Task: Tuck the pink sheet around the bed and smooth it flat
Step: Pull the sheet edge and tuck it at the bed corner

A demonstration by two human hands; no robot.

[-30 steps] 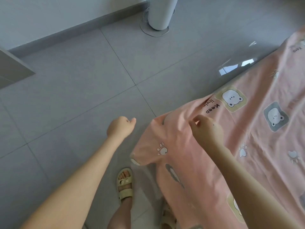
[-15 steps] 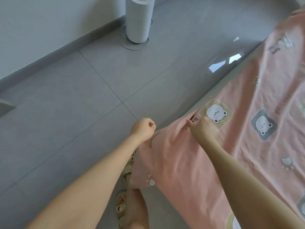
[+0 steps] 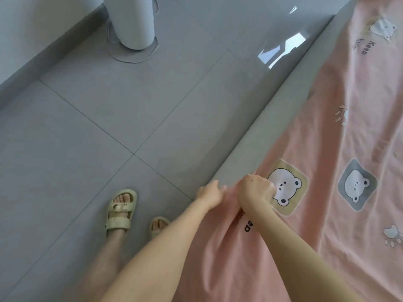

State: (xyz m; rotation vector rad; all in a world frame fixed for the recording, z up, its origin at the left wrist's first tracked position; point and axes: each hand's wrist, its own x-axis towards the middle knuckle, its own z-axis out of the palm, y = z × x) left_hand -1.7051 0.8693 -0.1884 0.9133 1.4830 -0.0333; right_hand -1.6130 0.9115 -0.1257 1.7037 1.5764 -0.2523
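The pink sheet (image 3: 340, 149) with bear and paw prints covers the bed on the right and is wrinkled. Along its left side runs the bare grey edge of the bed (image 3: 283, 101). My left hand (image 3: 210, 194) pinches the sheet's edge at the bed's side. Right beside it, my right hand (image 3: 256, 188) is closed on a bunch of the sheet next to a yellow bear patch. The sheet hangs in folds below both hands.
Grey tiled floor (image 3: 109, 127) spreads to the left. A white cylindrical stand (image 3: 133, 25) with a round base sits by the wall's skirting at the top. My feet in pale sandals (image 3: 121, 211) stand close to the bed's side.
My left hand has moved right and taken hold of the sheet's edge beside my right hand. The raised sheet corner has dropped against the bed's side. My view has tilted down.
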